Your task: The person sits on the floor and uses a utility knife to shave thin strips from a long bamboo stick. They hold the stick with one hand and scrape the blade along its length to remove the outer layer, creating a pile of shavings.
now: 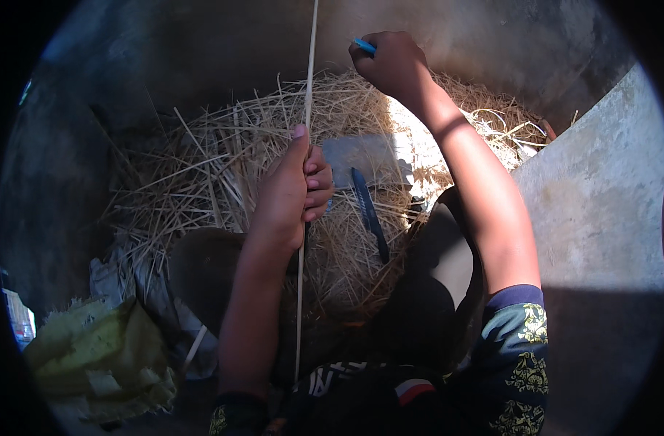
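My left hand (292, 185) is closed around a long, thin, pale strip (309, 87) that looks like split bamboo. The strip runs nearly upright from the top edge down past my lap, with my thumb laid along it. Up and to the right, my right hand (394, 65) is closed on a small tool with a blue end (364, 46); the rest of it is hidden in my fist. Between my arms a black knife (368, 214) lies on the shavings, beside a grey flat piece (361, 156).
Loose straw-coloured shavings (194, 171) cover the floor ahead of me and around my legs. Grey walls (601, 196) curve close on the right and at the back. A torn yellow-green sack (99, 352) lies at lower left.
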`<state>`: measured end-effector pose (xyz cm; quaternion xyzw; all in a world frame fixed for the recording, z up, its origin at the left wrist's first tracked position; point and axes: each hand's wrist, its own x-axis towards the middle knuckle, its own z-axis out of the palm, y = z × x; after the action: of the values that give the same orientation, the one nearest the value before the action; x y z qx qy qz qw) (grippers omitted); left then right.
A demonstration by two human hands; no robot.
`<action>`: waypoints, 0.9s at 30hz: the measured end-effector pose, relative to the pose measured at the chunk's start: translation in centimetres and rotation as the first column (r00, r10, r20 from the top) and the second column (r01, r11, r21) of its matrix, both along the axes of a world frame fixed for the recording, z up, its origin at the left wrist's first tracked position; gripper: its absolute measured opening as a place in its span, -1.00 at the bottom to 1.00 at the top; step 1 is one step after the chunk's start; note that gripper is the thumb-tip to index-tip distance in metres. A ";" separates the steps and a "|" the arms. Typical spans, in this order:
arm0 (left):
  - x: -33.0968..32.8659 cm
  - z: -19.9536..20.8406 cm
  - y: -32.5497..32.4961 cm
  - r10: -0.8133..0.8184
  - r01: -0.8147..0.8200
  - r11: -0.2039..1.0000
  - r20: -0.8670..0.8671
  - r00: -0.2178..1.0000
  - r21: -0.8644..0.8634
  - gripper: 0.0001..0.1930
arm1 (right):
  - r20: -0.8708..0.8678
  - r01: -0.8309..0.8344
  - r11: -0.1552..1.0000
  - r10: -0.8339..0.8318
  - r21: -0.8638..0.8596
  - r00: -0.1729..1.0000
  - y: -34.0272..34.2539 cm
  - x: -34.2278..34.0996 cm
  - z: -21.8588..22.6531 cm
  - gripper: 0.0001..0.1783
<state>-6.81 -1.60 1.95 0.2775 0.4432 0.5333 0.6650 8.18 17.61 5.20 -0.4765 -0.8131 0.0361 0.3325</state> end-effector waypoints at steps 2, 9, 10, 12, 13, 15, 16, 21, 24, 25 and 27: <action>0.3 -0.2 -0.1 -0.015 0.016 1.000 -0.014 1.000 0.011 -0.50 | 0.062 -0.046 0.999 0.045 0.013 0.997 -1.3 -0.8 0.3 -0.71; 0.8 -0.4 -0.6 -0.037 0.037 0.999 -0.010 0.999 0.014 -0.50 | 0.108 -0.023 0.998 0.015 0.066 0.994 -2.8 -2.6 -0.8 -0.75; 0.7 -0.3 -0.6 -0.039 0.039 0.999 -0.002 0.999 0.012 -0.51 | 0.155 -0.048 0.994 0.033 0.097 0.987 -2.9 -2.7 -0.9 -0.77; 0.8 -0.2 -0.8 0.014 -0.014 1.000 -0.002 1.000 0.002 -0.52 | 0.248 -0.104 0.983 0.064 0.151 0.967 -3.7 -3.0 -0.9 -0.80; 0.8 -0.2 -0.9 0.040 -0.040 0.999 -0.001 0.999 -0.003 -0.53 | 0.292 -0.128 0.982 0.083 0.138 0.953 -4.0 -3.2 -1.0 -0.81; 0.4 -0.6 -0.7 0.042 -0.042 0.999 -0.016 0.999 0.012 -0.56 | 0.370 -0.167 0.980 0.117 0.106 0.922 -4.6 -3.3 -1.6 -0.83; 0.2 -1.0 -0.6 0.043 -0.043 0.999 -0.023 0.999 0.020 -0.57 | 0.364 -0.162 0.984 0.125 0.074 0.923 -4.6 -3.5 -1.5 -0.83; 2.0 -3.5 0.0 0.314 -0.109 0.945 -0.769 0.556 0.307 -0.64 | 0.470 -0.118 0.992 0.083 0.046 0.879 -3.7 -3.4 -2.7 -0.85; 2.2 -2.2 -0.4 0.260 -0.096 0.965 -0.856 0.447 0.243 -0.69 | 0.476 -0.116 0.993 0.086 0.035 0.875 -3.4 -3.4 -2.9 -0.84; 2.3 -1.9 -0.5 0.239 -0.096 0.971 -0.875 0.421 0.219 -0.70 | 0.475 -0.118 0.992 0.087 0.035 0.875 -3.4 -3.5 -2.9 -0.84; 2.7 -1.5 -0.5 0.209 -0.085 0.978 -0.905 0.370 0.191 -0.73 | 0.455 -0.090 0.995 0.058 0.050 0.889 -2.9 -3.5 -3.6 -0.84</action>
<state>-4.10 -2.07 0.47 0.5222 0.7295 0.3706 0.2405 4.67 14.72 1.63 -0.4286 -0.8865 -0.0913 0.1490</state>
